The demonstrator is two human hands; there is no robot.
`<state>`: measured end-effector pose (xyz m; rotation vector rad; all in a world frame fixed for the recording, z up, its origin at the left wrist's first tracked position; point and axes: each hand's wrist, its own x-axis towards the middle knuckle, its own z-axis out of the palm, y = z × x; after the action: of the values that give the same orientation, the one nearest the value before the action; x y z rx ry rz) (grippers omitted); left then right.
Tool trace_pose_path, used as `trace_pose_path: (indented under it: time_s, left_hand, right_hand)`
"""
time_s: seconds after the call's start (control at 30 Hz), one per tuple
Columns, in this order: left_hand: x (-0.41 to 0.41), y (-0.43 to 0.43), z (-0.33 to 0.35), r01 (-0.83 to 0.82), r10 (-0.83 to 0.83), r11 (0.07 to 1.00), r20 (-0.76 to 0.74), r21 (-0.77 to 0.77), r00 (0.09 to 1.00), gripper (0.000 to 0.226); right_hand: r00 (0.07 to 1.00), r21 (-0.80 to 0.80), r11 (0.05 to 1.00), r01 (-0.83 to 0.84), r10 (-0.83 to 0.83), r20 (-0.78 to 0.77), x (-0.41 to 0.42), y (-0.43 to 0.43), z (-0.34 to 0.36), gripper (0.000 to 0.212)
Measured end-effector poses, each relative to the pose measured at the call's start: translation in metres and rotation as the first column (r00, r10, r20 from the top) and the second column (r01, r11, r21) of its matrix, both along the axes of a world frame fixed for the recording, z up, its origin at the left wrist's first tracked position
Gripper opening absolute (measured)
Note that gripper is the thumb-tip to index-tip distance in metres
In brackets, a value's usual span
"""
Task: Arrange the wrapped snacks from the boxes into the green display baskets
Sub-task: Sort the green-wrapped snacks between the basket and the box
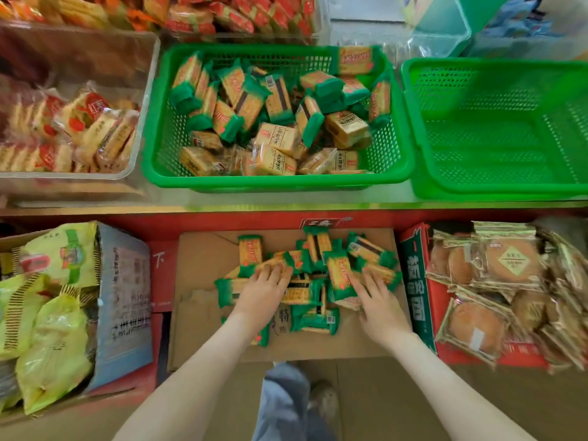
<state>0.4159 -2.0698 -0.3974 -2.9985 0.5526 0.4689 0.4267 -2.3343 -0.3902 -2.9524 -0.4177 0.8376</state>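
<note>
Even, bright lighting was recorded; soft shadows only. Edges were bowed by wide-angle distortion, and corners were blurred throughout.

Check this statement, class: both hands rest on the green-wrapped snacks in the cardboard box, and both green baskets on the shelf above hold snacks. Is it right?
Not quite. The head view shows only the left green basket holds snacks; the right green basket is empty. The left hand and right hand do rest on the green-wrapped snacks in the cardboard box.
</note>
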Motion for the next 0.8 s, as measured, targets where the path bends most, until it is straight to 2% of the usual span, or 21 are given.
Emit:
trace_pose_path:
  time_s: [0.1, 0.23, 0.33, 0.43, 0.5, 0.57, 0.67, 0.73, 0.8]
  left_hand:
    - [0.0, -0.003, -0.004, -0.014, 0.015, 1.0, 0.049, -0.024, 0.999, 0.063]
    - [0.003, -0.009, 0.014, -0.088, 0.091, 0.994, 0.052, -0.065, 0.994, 0.056]
    - [0.012, -0.015, 0.039, -0.023, 0.055, 0.973, 0.135, -0.23, 0.989, 0.044]
    - [0.032, -0.015, 0.08, 0.2, -0.067, 0.884, 0.307, -0.423, 0.949, 0.029]
    - [0.051, -0.011, 0.109, 0.328, -0.113, 0.832, 0.442, -0.447, 0.89, 0.026]
    - [0.072, -0.002, 0.134, 0.356, -0.056, 0.81, 0.542, -0.467, 0.839, 0.026]
    - [0.106, 0.016, 0.149, 0.27, 0.086, 0.841, 0.608, -0.468, 0.789, 0.028]
    - [0.13, 0.029, 0.148, 0.166, 0.161, 0.876, 0.599, -0.453, 0.784, 0.031]
    - [0.155, 0.041, 0.141, 0.034, 0.198, 0.927, 0.566, -0.373, 0.8, 0.038]
  right_hand:
    - [1.0, -0.02, 1.0, 0.004, -0.004, -0.009, -0.003, 0.002, 0.002, 0.083]
    - [0.999, 0.042, 0.998, 0.037, -0.036, -0.012, 0.002, 0.007, 0.016, 0.081]
    - [0.998, 0.183, 0.982, 0.044, -0.051, 0.032, 0.01, 0.015, 0.038, 0.071]
    - [0.957, 0.377, 0.92, -0.107, -0.008, 0.291, 0.027, 0.03, 0.067, 0.053]
    - [0.876, 0.447, 0.852, -0.271, 0.027, 0.481, 0.046, 0.044, 0.09, 0.044]
    - [0.798, 0.474, 0.794, -0.381, 0.023, 0.603, 0.07, 0.062, 0.114, 0.039]
    - [0.725, 0.476, 0.78, -0.405, -0.042, 0.687, 0.115, 0.09, 0.139, 0.037]
    - [0.754, 0.516, 0.804, -0.295, -0.136, 0.642, 0.147, 0.105, 0.148, 0.041]
    - [0.811, 0.552, 0.825, -0.12, -0.239, 0.534, 0.178, 0.118, 0.154, 0.051]
